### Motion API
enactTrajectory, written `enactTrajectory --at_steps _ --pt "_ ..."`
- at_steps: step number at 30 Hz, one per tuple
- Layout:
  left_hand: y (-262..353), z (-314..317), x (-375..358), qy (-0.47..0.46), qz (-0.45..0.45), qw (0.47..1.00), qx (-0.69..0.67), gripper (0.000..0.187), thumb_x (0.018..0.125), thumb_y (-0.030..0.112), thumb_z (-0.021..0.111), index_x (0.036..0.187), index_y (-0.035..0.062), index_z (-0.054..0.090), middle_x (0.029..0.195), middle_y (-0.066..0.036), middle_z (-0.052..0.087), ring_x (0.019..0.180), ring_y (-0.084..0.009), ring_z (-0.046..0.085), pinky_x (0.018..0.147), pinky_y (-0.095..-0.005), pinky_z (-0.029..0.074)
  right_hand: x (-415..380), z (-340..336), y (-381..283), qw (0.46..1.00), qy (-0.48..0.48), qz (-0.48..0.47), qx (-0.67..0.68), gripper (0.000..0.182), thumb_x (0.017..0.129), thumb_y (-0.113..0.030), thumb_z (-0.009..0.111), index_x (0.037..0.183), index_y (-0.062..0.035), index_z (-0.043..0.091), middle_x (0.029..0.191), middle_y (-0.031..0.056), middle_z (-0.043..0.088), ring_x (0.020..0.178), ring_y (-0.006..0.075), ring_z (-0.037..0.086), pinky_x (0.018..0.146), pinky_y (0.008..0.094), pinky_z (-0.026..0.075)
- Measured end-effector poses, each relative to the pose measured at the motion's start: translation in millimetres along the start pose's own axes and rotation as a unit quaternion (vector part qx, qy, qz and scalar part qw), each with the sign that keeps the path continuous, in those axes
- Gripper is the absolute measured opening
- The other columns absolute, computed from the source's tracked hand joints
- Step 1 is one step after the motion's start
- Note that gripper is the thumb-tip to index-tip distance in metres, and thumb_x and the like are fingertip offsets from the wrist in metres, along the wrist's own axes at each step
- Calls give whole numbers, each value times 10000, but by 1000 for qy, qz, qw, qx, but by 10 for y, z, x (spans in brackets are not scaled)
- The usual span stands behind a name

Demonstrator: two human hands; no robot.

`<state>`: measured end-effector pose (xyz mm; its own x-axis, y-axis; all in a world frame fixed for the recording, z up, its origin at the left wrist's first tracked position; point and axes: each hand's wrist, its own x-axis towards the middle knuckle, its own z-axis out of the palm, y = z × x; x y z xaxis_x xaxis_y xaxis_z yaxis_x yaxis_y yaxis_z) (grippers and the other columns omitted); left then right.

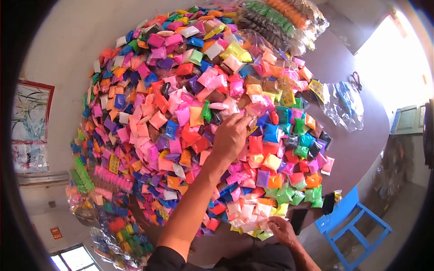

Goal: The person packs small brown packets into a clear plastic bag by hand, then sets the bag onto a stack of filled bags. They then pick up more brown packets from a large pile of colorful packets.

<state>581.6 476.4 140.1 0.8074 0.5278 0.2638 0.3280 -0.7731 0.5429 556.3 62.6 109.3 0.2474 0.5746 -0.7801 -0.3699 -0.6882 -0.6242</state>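
My left hand (233, 135) reaches into the middle of a large heap of small, colourful sealed packets (199, 115). Its fingers are pinched together at a pale pink packet (229, 106) in clear wrap, and the fingertips are partly hidden among the packets. Close to my body, my right hand (284, 230) has curled fingers at the edge of a cluster of pale pink packets (248, 212). What those fingers grip, if anything, is hidden. Green packets (285, 194) and yellow ones lie beside that cluster.
The heap covers much of a round brown table (357, 149). Clear bags of packets (280, 22) stand at the back, with more filled bags (122, 235) at lower left. Clear plastic (343, 104), scissors (356, 81), a flat black object (298, 220) and a blue chair (355, 228) are at right.
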Motion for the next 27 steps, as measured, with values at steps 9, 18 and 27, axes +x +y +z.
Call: enactTrajectory --at_steps 9,18,27 --pt "-63 -302 -250 -29 -19 998 -46 294 886 -13 699 1177 17 728 1114 -155 734 980 -327 740 830 -389 604 77 40 184 1000 -21 -7 12 380 1044 -220 668 1310 51 648 1148 140 740 1075 200 699 969 349 558" --pt "-340 -700 -113 24 -328 801 -500 304 1008 62 708 1305 8 668 1147 -76 766 966 -136 750 753 -231 592 30 -66 90 998 -7 9 61 368 1035 -211 687 1293 51 664 1122 96 737 1047 163 682 931 315 543" --pt "161 -604 -444 -135 -279 800 -514 240 1001 18 696 1239 17 675 1159 -92 746 1023 -187 735 928 -350 606 81 -67 -576 967 -57 24 247 514 1069 -299 633 1455 26 542 1220 147 724 1121 230 712 958 373 575"
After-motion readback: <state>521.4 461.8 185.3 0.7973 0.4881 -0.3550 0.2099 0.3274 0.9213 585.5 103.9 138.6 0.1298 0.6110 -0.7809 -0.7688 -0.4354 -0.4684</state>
